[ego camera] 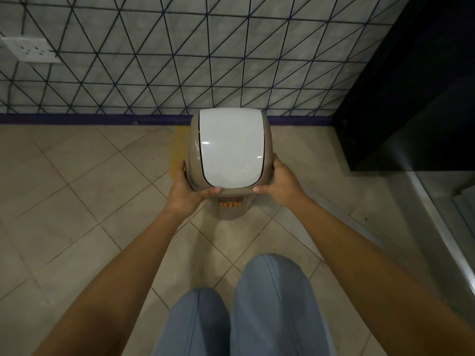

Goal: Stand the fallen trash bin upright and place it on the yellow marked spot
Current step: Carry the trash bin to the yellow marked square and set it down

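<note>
The beige trash bin (231,150) stands upright near the wall, seen from above, with a white swing lid and an orange label on its front. My left hand (186,187) grips the lid's left side and my right hand (279,182) grips its right side, thumbs on the front rim. A strip of the yellow marked spot (178,150) shows on the floor just left of the bin; the bin covers the rest. Whether the base touches the floor is hidden.
A tiled wall with a dark skirting line (77,118) runs just behind the bin. A black cabinet (411,98) stands at the right, with a metal-edged step (437,227) below it. A white socket (28,50) sits on the wall. My knees (244,304) are close below.
</note>
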